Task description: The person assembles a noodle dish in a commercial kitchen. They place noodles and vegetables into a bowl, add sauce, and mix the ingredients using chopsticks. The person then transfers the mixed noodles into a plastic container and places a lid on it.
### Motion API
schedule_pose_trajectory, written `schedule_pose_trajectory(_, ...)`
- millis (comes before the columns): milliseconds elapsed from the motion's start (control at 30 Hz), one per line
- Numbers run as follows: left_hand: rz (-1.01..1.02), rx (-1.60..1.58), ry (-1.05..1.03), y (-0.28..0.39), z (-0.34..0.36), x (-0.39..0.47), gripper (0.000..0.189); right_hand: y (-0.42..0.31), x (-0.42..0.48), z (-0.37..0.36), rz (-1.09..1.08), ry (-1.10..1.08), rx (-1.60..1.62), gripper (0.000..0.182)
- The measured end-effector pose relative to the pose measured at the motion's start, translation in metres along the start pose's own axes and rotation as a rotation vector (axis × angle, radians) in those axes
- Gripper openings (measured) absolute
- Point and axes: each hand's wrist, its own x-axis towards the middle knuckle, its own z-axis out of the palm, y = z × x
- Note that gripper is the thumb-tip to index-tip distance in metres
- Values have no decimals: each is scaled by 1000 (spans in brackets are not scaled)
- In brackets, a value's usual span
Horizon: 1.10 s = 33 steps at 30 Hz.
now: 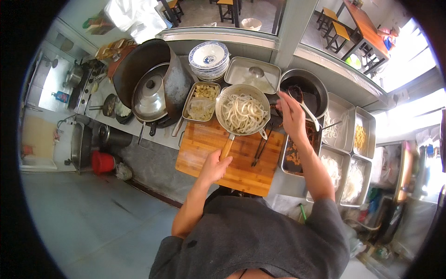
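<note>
My left hand (215, 166) grips the wooden handle of a metal saucepan (220, 108) above the back edge of a wooden cutting board (209, 143). Thick white noodles (244, 112) fill the pan. My right hand (292, 113) is raised right of the pan, its fingers closed around the end of a metal ladle's (256, 72) handle. The ladle's bowl is over a shallow metal tray (237, 67) with pale contents. Black tongs (258, 150) lie on the board, partly under the pan.
A stack of blue-and-white bowls (209, 57) stands behind a tray of pale cubes (205, 91). To the left is a lidded pot (150, 94) inside a metal windshield (177, 78). On the right are a dark sauce pot (322, 87), a red-brown topping tray (292, 157) and noodle trays (330, 169).
</note>
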Motion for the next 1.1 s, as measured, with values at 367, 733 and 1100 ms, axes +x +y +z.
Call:
schedule_pose_trajectory(367,-106,26,5,-32,-31,-122,19,115,18,50,921,-118,585,46)
schedule_pose_trajectory(733,-156,117,-135,-98,-93,-94,21,34,-63,83,527,-195,196,40)
schedule_pose_trajectory(1100,5,293,-339,-145,-168,-16,29,-16,-29,147,-54,-325,-662,27)
